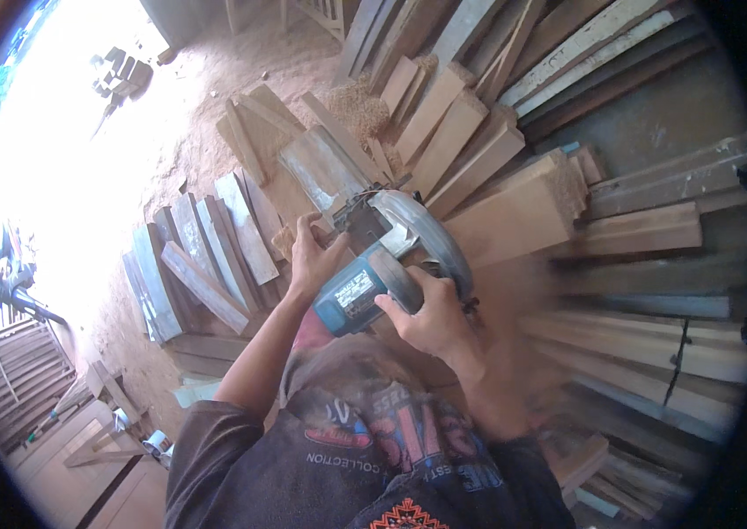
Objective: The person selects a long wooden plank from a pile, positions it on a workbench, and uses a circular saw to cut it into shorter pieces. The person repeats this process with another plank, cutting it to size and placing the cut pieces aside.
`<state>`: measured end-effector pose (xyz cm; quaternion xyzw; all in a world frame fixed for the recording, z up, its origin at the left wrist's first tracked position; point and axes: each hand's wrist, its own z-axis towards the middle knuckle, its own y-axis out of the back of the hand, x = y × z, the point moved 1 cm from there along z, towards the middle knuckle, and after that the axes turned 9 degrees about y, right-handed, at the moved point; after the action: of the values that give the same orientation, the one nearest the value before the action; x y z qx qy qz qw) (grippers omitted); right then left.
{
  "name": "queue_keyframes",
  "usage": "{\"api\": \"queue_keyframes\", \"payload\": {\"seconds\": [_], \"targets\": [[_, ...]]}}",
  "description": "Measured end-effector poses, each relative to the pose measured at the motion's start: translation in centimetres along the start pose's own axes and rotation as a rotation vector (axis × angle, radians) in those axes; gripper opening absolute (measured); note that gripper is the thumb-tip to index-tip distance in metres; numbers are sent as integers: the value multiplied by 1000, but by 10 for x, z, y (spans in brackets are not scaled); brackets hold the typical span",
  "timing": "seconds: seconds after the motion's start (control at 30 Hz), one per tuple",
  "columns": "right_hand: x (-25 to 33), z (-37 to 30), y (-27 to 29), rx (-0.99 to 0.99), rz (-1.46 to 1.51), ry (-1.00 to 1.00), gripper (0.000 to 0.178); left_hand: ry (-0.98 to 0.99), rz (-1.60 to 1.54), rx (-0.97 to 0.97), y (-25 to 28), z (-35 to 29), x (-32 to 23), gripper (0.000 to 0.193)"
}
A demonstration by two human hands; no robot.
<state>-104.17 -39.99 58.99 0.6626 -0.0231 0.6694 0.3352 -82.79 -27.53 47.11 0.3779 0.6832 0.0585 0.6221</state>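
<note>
A teal circular saw [351, 293] with a grey curved blade guard [431, 234] lies across the wood in front of me. My right hand [435, 322] is wrapped around its dark rear handle. At the front left of the saw's base is my left hand [313, 260], fingers and thumb curled in beside the metal edge; what they grip there cannot be made out. Just beyond the saw lies a weathered grey board [325, 167]. Blade and cut are hidden beneath the guard. A brownish blur of dust [532, 326] hangs right of the saw.
Cut grey planks [215, 238] lie in a row on the dirt floor at left. Thick pale beams [515, 207] and long boards [656, 339] crowd the right. A sawdust heap [351, 110] sits beyond the saw. A slatted wooden panel [21, 366] is at far left.
</note>
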Motion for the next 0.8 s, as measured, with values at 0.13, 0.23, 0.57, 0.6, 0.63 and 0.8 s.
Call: {"api": "queue_keyframes", "payload": {"seconds": [0.13,0.23,0.57,0.6,0.63,0.8], "targets": [[1,-1,2,-2,-4,-31,30,55,16,43,0,0,2,67],[2,-2,1,11,-7,-37,29,9,39,4,-2,-2,4,66],[-10,-8,-5,15,-20,-72,27,12,26,24,-2,-4,3,65],[-12,-9,-6,32,-11,-103,25,16,25,26,-3,-4,3,65],[-13,-9,-7,11,-11,-70,27,12,22,20,-3,-4,4,65],[-15,-10,-7,5,4,-60,32,19,37,24,-5,-2,12,67]]}}
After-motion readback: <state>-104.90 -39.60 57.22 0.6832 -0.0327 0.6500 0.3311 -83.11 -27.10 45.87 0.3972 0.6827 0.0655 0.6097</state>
